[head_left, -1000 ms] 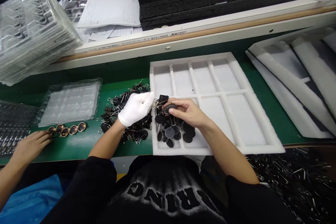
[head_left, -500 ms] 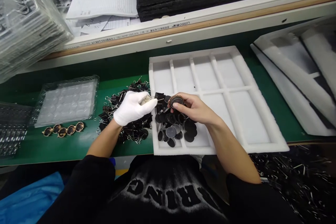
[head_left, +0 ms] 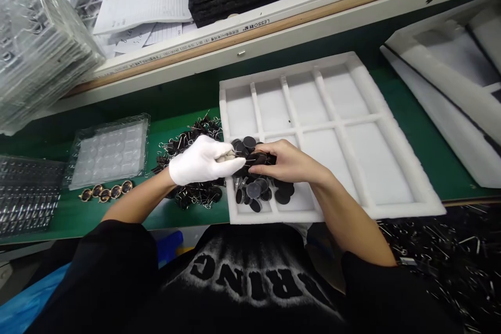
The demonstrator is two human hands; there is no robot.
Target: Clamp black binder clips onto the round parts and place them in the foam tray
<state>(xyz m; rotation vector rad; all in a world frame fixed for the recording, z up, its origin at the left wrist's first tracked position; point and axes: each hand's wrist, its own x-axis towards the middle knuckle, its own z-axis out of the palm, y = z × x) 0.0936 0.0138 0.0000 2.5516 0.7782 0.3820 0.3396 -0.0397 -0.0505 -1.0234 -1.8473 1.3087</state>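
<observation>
My left hand [head_left: 203, 162], in a white glove, pinches the wire handles of a black binder clip [head_left: 240, 160] between thumb and fingers. Opposite it, my bare right hand [head_left: 289, 160] grips a dark round disc [head_left: 257, 157], its edge turned toward the clip. Clip and disc meet between the hands; whether the jaws are around the rim I cannot tell. Under them, loose black discs [head_left: 253, 190] lie heaped in the near left part of a white foam tray [head_left: 407, 210]. Beside that tray, partly behind my left hand, is a pile of binder clips [head_left: 195, 195].
A clear plastic tray [head_left: 111, 151] lies on the green table, with several gold-rimmed round pieces [head_left: 105, 193] before it. Stacked clear trays [head_left: 43, 47] rise at the left. More foam trays [head_left: 450, 99] lean at the right, above a mass of clips [head_left: 442, 266].
My hands have come together, bringing the clip onto or against the disc. The disc has tilted from facing up to nearly edge-on. The camera view has shifted slightly.
</observation>
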